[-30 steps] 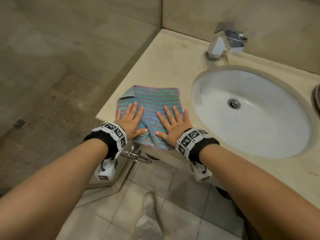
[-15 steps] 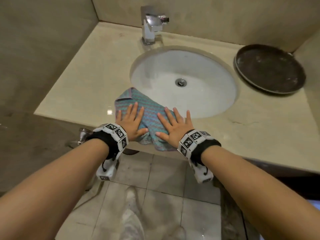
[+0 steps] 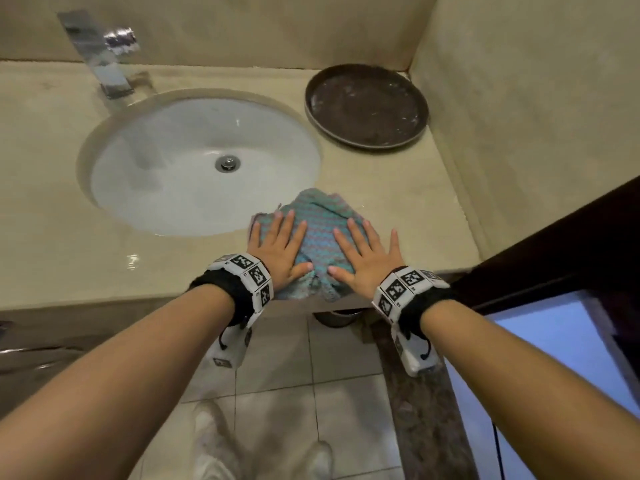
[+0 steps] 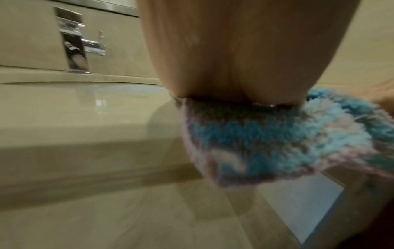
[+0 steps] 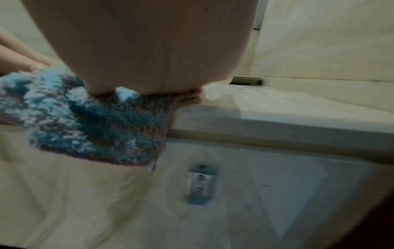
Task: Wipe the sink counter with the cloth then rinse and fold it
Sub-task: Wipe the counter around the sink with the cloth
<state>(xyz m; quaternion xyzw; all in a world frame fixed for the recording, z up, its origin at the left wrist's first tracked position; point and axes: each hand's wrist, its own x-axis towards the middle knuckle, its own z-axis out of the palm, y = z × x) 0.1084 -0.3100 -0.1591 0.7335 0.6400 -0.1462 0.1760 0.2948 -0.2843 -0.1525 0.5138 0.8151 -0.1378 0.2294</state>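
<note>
Teal and pink striped terry cloth (image 3: 317,237) is lying bunched on the beige stone desk (image 3: 55,244) at its front edge, just to the right of the white oval sink basin (image 3: 173,188), with its near hem hanging over the front edge. From the wrist views the fluffy hem (image 4: 266,143) is drooping below the lip of the desk, under the heels of both palms.

Both hands are pressing flat on the cloth, side by side and apart, with a strip of cloth showing between them. The left hand (image 3: 278,249) is lying with fingers straight and slightly spread on the cloth's left part, near the basin's rim. The right hand (image 3: 367,254) is lying the same way on the right part, its outer fingers reaching past the cloth onto the bare desk. Neither hand is curling round the fabric.

At the back edge of the desk, a chrome square faucet (image 3: 107,64) is standing behind the basin. Toward the back right corner a dark round tray (image 3: 367,105) is sitting flat, well apart from the cloth. A metal drain plug (image 3: 227,163) is showing in the basin's middle.
</note>
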